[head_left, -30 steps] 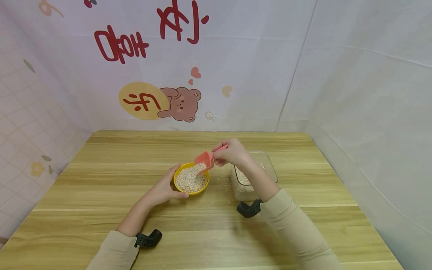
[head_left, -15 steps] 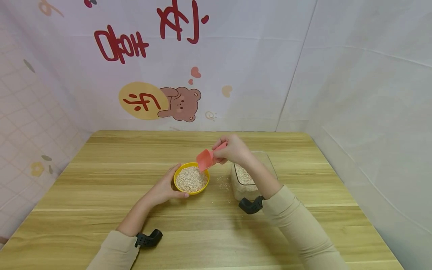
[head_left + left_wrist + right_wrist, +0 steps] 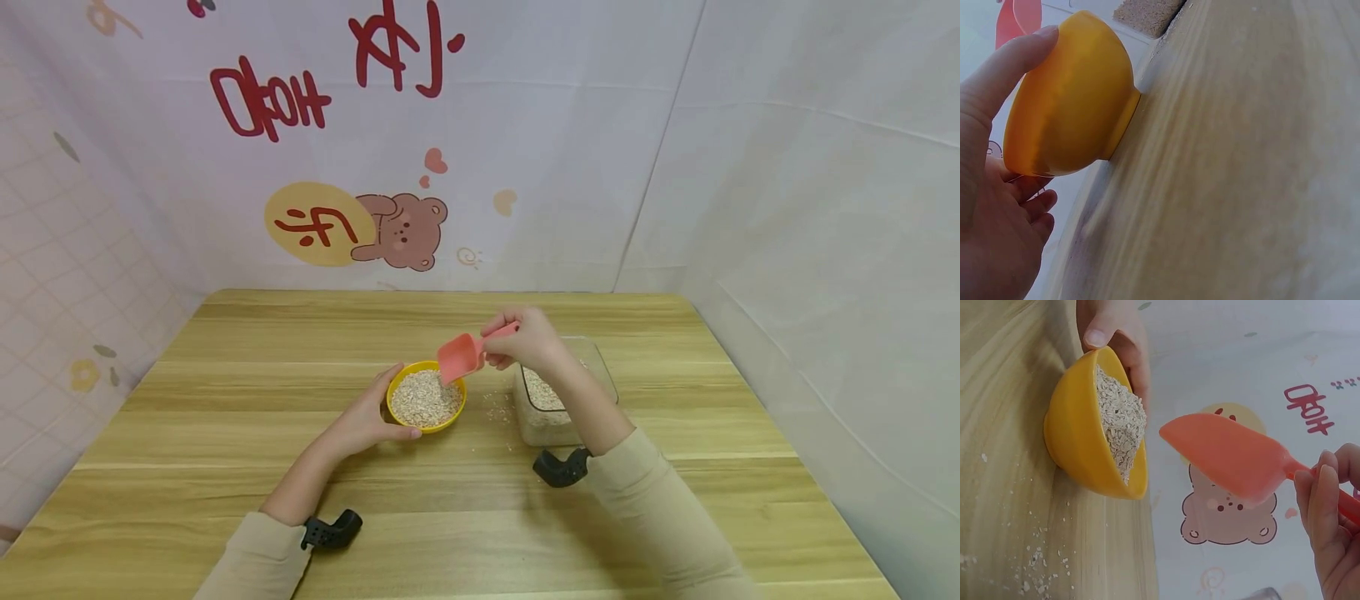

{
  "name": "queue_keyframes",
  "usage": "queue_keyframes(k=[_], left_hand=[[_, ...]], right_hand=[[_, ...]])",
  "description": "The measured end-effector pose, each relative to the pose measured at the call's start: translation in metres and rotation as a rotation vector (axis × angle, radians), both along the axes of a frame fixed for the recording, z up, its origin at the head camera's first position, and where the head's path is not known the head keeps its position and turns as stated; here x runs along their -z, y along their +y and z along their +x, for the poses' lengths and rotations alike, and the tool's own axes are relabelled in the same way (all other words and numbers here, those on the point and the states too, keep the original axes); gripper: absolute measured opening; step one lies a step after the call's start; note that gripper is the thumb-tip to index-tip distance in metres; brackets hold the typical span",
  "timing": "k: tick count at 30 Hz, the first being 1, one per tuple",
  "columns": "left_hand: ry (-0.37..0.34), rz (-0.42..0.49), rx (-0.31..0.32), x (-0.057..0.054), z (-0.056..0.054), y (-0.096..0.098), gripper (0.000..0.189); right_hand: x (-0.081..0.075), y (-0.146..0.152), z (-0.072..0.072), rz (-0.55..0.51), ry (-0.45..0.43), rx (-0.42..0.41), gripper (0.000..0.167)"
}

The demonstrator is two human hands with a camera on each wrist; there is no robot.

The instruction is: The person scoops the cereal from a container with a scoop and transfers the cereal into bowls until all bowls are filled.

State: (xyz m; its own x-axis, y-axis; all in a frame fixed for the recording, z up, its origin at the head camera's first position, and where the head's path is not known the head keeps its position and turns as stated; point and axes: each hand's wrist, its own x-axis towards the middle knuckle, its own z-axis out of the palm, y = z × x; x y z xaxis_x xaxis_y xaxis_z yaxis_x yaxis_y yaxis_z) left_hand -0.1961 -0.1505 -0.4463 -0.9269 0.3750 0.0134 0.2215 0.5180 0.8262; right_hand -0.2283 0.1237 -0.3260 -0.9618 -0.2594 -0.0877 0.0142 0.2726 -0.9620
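Observation:
A yellow bowl [image 3: 392, 410] heaped with oat flakes [image 3: 424, 398] stands on the table. My left hand [image 3: 366, 425] grips its left side, thumb and fingers spread around the wall; the left wrist view shows the thumb at the rim of the bowl [image 3: 1082, 94]. In my right hand [image 3: 527, 340] is a pink scoop [image 3: 459, 357], pinched by its handle. Its tilted blade hangs over the bowl's right rim, with no flakes visible in it. From the right wrist view, the scoop [image 3: 1229, 453] is apart from the heaped oat flakes [image 3: 1120, 419].
A clear square container [image 3: 551, 425] with more oats stands right of the bowl, partly hidden under the right forearm. Loose flakes [image 3: 498, 410] lie scattered on the table [image 3: 420, 525] between them. A printed curtain [image 3: 525, 125] rises behind the table's far edge.
The oats in the scoop have slid out into the bowl, and the blade has tipped up bare. The right hand has since shifted slightly right. The left hand and bowl stay put.

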Motion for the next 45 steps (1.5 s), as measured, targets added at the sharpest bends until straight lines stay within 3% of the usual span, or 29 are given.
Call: queue_keyframes(k=[18,34,45], left_hand=[[-0.006,0.016,-0.004,0.001,0.003,0.0,0.118],[-0.003,0.013,-0.004,0.0,0.003,0.001,0.118],[-0.018,0.005,-0.008,0.0,0.002,0.002,0.119]], right_hand=[[0.002,0.025,0.016,-0.162,-0.034,0.097,0.028],[0.012,0.05,0.029,-0.31,0.008,0.151,0.024],[0.011,0.075,0.035,-0.343,0.034,0.179,0.025]])
